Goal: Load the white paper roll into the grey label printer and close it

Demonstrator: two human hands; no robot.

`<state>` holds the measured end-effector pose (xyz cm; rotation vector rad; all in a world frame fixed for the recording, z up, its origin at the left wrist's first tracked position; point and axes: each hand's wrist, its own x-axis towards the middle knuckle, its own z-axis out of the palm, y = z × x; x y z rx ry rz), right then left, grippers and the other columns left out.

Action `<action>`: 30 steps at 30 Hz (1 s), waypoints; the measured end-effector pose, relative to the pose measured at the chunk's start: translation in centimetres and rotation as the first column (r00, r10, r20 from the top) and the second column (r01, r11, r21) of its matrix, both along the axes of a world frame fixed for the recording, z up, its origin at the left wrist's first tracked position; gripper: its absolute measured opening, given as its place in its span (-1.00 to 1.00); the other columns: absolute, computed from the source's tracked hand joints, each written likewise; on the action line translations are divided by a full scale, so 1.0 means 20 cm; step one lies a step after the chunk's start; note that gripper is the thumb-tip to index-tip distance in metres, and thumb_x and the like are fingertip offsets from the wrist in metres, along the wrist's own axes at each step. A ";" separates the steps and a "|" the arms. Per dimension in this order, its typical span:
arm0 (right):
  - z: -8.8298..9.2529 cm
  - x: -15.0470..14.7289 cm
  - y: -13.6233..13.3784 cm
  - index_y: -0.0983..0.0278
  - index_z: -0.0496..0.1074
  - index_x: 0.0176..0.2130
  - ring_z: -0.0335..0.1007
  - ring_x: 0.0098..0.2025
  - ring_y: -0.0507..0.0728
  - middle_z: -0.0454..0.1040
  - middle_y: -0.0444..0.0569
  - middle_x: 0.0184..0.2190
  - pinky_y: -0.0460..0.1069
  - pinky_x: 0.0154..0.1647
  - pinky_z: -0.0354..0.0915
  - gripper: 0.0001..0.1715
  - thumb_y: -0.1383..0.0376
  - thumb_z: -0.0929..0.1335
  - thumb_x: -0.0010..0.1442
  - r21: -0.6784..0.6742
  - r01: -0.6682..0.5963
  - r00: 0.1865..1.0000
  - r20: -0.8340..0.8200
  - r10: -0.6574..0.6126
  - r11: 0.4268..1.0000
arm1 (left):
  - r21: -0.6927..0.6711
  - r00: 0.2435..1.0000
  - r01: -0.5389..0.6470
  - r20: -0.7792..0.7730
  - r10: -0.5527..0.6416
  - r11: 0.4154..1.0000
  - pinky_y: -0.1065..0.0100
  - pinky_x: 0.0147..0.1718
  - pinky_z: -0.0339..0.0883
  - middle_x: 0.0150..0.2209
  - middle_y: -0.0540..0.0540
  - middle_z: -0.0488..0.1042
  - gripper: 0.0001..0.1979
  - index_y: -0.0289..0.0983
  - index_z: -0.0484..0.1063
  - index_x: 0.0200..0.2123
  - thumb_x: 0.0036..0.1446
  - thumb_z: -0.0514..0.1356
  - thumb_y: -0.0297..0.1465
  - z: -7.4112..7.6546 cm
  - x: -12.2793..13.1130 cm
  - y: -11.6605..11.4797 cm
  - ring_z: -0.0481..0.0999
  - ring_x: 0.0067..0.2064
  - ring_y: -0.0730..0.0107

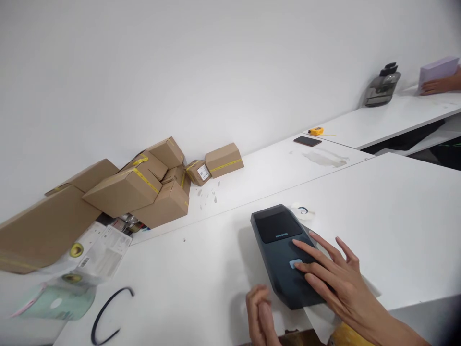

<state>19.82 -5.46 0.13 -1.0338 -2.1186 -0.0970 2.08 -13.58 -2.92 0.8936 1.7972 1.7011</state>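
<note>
Printer (pixel 274 263) under the flat right hand (pixel 338 283): dark matt plastic, lid panel slightly glossier. Table (pixel 396 216) beneath: smooth white, faint sheen. Boxes (pixel 144 187) far left of the hand: matt brown cardboard, yellow tape.

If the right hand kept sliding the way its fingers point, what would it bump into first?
The right hand rests on the dark printer, so it would slide over its top first. Beyond that, bare table, then probably the small cardboard boxes by the wall; depth is hard to judge.
</note>
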 end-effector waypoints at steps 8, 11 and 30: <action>-0.12 0.04 -0.13 0.01 0.09 0.38 0.22 0.34 0.32 0.16 -0.05 0.40 0.17 0.02 0.50 -0.37 0.13 0.17 0.38 -0.324 0.051 0.925 -0.341 -0.167 0.945 | -0.057 0.987 0.153 0.057 -0.150 0.987 0.27 0.29 0.18 0.34 -0.18 0.29 -0.35 -0.28 0.35 0.26 0.31 -0.09 -0.01 0.05 0.07 0.07 0.20 0.38 0.08; -0.05 0.02 -0.07 0.02 0.03 0.41 0.21 0.35 0.30 0.17 -0.05 0.39 0.14 0.13 0.44 -0.36 0.11 0.15 0.40 -0.362 0.018 0.897 -0.407 -0.175 0.932 | -0.001 0.992 0.126 0.006 -0.126 0.992 0.32 0.23 0.26 0.29 -0.20 0.35 -0.39 -0.27 0.44 0.18 0.32 -0.08 -0.01 0.14 0.03 0.11 0.30 0.32 0.11; 0.64 -0.21 0.84 0.19 0.14 0.30 0.41 0.12 0.32 0.40 0.17 0.18 0.23 0.05 0.36 -0.37 -0.01 0.21 0.37 -0.094 0.007 0.894 -0.445 -0.049 0.996 | -0.231 0.914 0.254 -0.259 -0.311 0.939 0.16 0.25 0.16 0.28 -0.25 0.33 -0.42 -0.25 0.20 0.27 0.21 0.18 -0.27 0.18 -0.05 0.67 0.30 0.30 0.10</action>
